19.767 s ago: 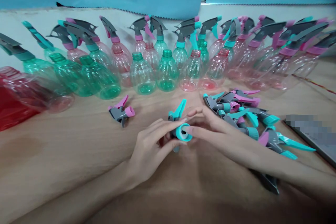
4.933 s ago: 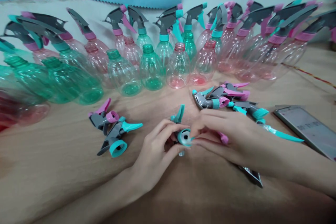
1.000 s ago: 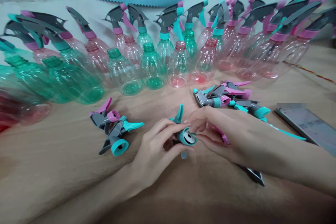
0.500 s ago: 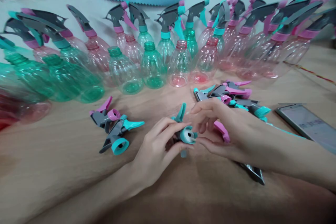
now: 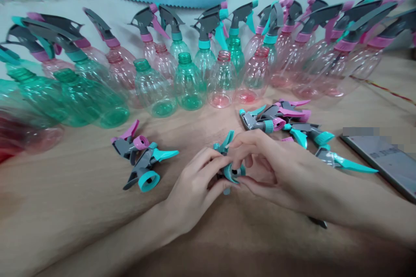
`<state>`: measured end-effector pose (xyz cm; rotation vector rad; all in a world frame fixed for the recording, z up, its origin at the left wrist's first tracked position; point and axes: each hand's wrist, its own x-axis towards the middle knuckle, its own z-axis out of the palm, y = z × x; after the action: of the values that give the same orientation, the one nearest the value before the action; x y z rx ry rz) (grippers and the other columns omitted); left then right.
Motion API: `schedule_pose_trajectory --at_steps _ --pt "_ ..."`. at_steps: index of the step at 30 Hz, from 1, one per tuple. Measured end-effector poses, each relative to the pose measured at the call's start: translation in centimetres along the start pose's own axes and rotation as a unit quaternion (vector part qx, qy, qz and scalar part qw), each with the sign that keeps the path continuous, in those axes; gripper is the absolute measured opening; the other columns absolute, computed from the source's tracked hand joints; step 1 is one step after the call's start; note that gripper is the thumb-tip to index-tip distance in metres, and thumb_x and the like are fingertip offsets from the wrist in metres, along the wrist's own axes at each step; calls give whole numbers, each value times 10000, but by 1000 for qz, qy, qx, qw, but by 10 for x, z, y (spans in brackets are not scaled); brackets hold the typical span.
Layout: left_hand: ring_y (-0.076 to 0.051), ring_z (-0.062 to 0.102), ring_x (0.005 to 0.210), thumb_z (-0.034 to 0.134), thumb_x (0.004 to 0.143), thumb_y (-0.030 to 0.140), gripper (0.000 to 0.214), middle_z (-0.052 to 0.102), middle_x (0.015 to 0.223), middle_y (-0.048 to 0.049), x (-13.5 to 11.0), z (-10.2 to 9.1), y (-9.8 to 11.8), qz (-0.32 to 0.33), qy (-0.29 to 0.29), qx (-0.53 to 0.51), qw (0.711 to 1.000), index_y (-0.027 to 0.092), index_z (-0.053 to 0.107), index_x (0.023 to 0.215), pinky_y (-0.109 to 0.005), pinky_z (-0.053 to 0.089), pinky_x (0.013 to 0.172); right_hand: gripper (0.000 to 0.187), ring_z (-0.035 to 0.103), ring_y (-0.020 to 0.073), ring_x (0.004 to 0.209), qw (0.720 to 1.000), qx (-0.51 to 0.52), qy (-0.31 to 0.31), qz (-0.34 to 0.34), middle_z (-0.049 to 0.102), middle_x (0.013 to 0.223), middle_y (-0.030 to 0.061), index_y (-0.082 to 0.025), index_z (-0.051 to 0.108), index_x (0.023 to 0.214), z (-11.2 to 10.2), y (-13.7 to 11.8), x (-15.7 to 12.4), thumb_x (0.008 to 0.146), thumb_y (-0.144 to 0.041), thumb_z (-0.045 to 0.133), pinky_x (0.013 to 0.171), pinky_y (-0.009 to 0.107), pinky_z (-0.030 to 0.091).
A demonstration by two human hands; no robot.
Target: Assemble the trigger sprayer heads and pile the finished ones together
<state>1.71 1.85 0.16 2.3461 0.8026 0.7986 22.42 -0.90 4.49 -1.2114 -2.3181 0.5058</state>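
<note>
Both hands meet low over the wooden table (image 5: 81,207) around one grey spray head with a teal trigger and teal collar (image 5: 231,170). My left hand (image 5: 195,186) grips its body from the left, fingers curled. My right hand (image 5: 273,169) closes over the collar end from the right, fingertips pinched on it. The trigger tip (image 5: 227,139) sticks up between the hands. Whatever my right fingertips press into the collar is too small to make out.
Two finished-looking spray heads (image 5: 143,160) lie to the left. A pile of loose pink and teal spray heads (image 5: 286,123) lies to the right, next to a phone (image 5: 383,158). Several green and pink bottles (image 5: 188,82), some with heads fitted, line the back.
My right hand has closed in over the collar, covering its opening. The pink piece seen by that hand half a second ago is out of sight. The left hand has stayed put.
</note>
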Motion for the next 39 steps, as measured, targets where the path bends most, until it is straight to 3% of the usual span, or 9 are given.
schedule_pose_trajectory --at_steps 7,11,15,20,22,25,30,35,39 --pt "-150 580 808 610 878 132 239 589 982 -34 1 -1 1 -19 -7 3 1000 210 608 1104 -272 516 715 273 499 86 554 999 -44 -16 10 559 744 -64 -250 426 1029 -7 2 -3 824 -146 573 493 198 322" --pt "-156 586 805 614 879 158 231 586 977 -40 2 -1 0 -22 0 1 1000 209 610 1104 -273 523 697 236 546 119 580 997 -63 -40 6 593 785 -29 -239 429 1059 1 6 -4 853 -191 533 507 230 332" --pt "-160 584 816 576 889 123 250 582 976 -46 2 -2 -1 -12 9 -1 1000 204 598 1125 -270 523 695 188 602 130 651 999 -45 4 -8 654 954 41 -222 428 1039 11 6 0 873 -215 514 512 228 353" --pt "-126 559 753 612 870 108 265 556 945 -21 4 -3 0 -30 8 -20 999 204 605 1117 -233 514 674 245 502 69 490 997 30 65 25 653 792 -19 -206 397 1022 13 4 5 835 -157 547 461 183 359" --pt "-118 553 745 634 858 108 290 550 938 -13 6 -2 1 -38 11 -23 999 202 607 1131 -230 511 683 249 462 63 462 997 35 64 39 642 773 -27 -205 397 1041 11 3 4 845 -160 544 455 181 359" --pt "-121 555 761 655 839 97 313 556 932 -11 7 -2 1 -51 18 -36 998 204 619 1131 -226 505 686 210 531 93 560 999 6 34 33 643 853 -2 -218 427 1069 5 3 -1 884 -193 524 493 204 379" --pt "-101 535 699 662 810 69 138 590 952 -10 11 -5 0 -103 -43 -113 987 187 702 871 -205 469 608 220 578 149 733 996 -53 -59 -47 612 914 34 -224 516 1023 -5 7 0 891 -64 444 587 254 414" --pt "-123 537 762 700 787 112 159 597 953 9 14 -7 -1 -128 -72 -167 975 234 723 887 -221 432 626 220 570 161 847 979 -67 -31 -188 645 899 47 -173 583 957 -8 13 9 925 -52 401 694 276 442" --pt "-132 520 766 712 777 137 134 592 974 1 15 -8 -3 -152 -86 -187 967 223 727 878 -236 412 638 176 600 149 817 988 -35 -15 -149 657 880 39 -184 590 965 -2 12 7 942 -117 429 660 255 453"
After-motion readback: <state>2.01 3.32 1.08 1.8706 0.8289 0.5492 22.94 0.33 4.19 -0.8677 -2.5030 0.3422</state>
